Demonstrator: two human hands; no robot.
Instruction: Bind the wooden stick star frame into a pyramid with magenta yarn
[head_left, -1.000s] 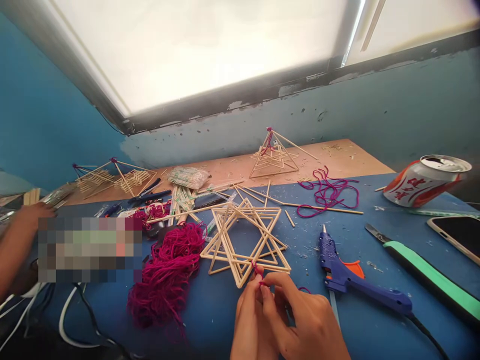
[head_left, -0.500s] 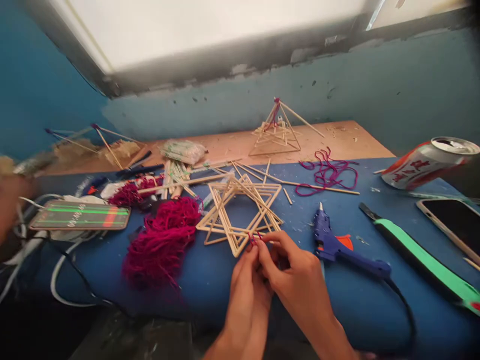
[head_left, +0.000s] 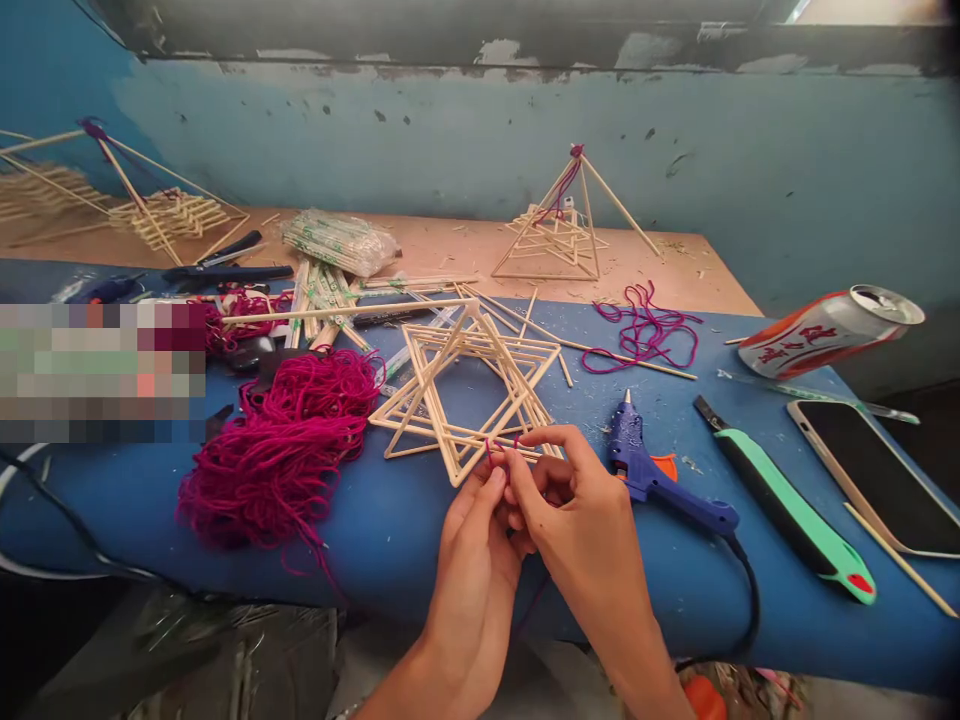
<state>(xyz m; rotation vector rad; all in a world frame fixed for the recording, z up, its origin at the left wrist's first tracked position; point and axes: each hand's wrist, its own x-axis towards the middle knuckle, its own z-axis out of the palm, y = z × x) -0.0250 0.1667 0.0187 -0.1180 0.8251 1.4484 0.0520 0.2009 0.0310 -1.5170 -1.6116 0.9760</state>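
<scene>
A star-shaped frame of thin wooden sticks [head_left: 435, 400] lies on the blue table in front of me. At its near edge, my left hand [head_left: 480, 535] pinches a thin strand of magenta yarn [head_left: 495, 450] between thumb and finger. My right hand [head_left: 574, 510] is closed on the same strand, its fingertips against those of the left. A small loop of the yarn shows above the fingertips, beside the near sticks; whether it passes round them I cannot tell. To the left lies a tangled bundle of magenta yarn [head_left: 277, 450].
Right of my hands lie a blue glue gun [head_left: 637, 455], a green-and-black utility knife [head_left: 795, 510], a phone [head_left: 885, 470] and a tilted drink can [head_left: 832, 330]. Behind stand a stick pyramid [head_left: 551, 270] and a bag of sticks [head_left: 341, 242]. Loose yarn [head_left: 645, 330] lies at back right.
My view has shifted, so the table's things sit higher in the picture and the window is mostly gone. Both hands keep their pinch on the yarn. A blurred hand at far left no longer shows.
</scene>
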